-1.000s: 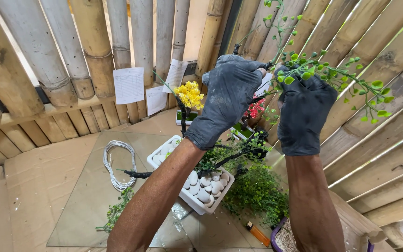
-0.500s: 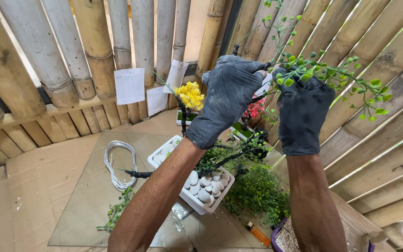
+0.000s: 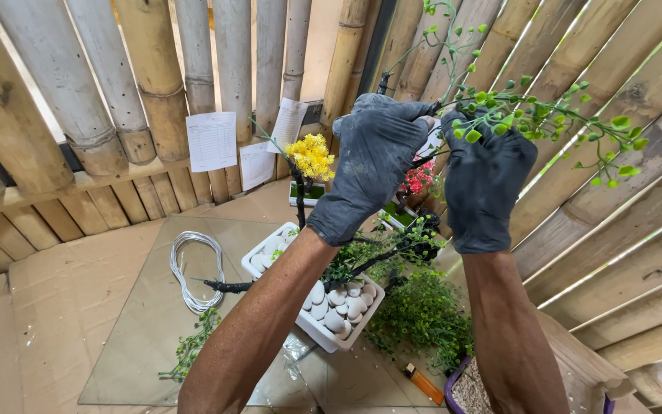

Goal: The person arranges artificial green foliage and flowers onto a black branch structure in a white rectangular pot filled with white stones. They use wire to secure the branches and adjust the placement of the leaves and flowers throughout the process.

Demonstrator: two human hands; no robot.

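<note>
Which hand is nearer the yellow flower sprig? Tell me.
Left. The left hand is raised just right of the yellow flower sprig; the right hand is farther right, beyond the left, among the green leafy branch.

Two hands, left (image 3: 373,165) and right (image 3: 484,180), dark grey wrinkled rubber gloves, bare forearms, no sleeves

Both gloved hands up, left hand (image 3: 373,157) & right hand (image 3: 484,180) gripping green leafy sprig (image 3: 545,123), bamboo wall (image 3: 155,84) behind
</note>
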